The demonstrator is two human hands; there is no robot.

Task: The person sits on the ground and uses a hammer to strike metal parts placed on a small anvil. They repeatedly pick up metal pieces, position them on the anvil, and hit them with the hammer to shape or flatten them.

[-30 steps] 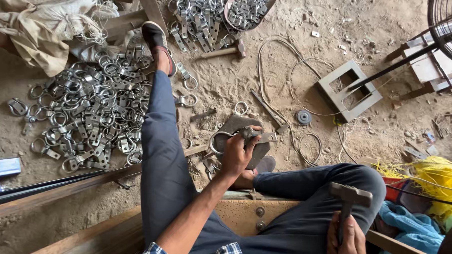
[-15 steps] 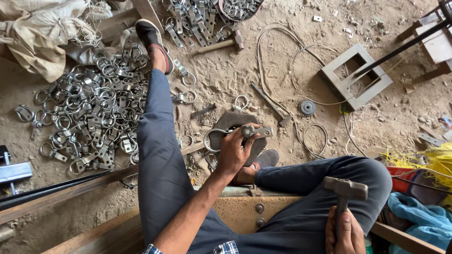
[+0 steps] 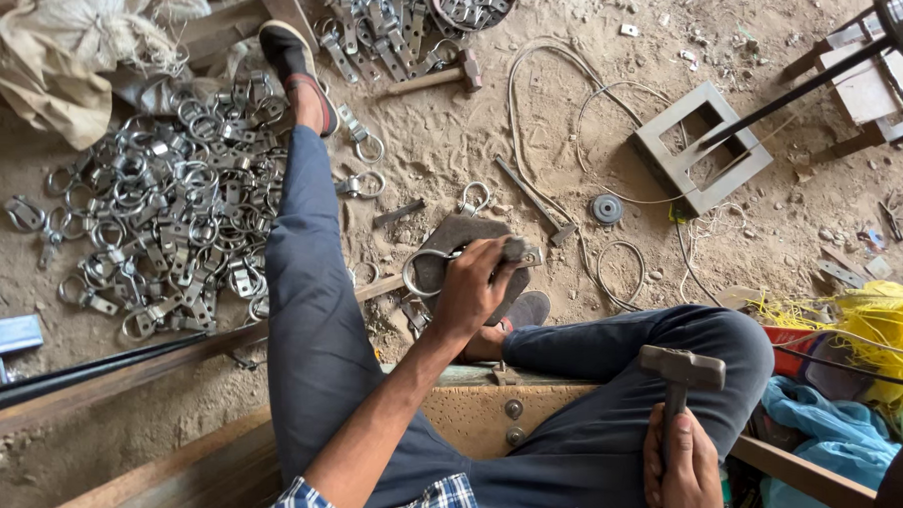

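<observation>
Ring clamp (image 3: 427,270) under left hand (image 3: 473,288)

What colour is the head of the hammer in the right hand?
Dull grey metal hammer head, seen from the head camera.

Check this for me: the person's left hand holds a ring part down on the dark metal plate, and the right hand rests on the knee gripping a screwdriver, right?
Not quite. The right hand grips a hammer, not a screwdriver; the head view shows its blocky metal head above the fist. The rest stands: the left hand holds the ring part on the dark metal plate.
</observation>
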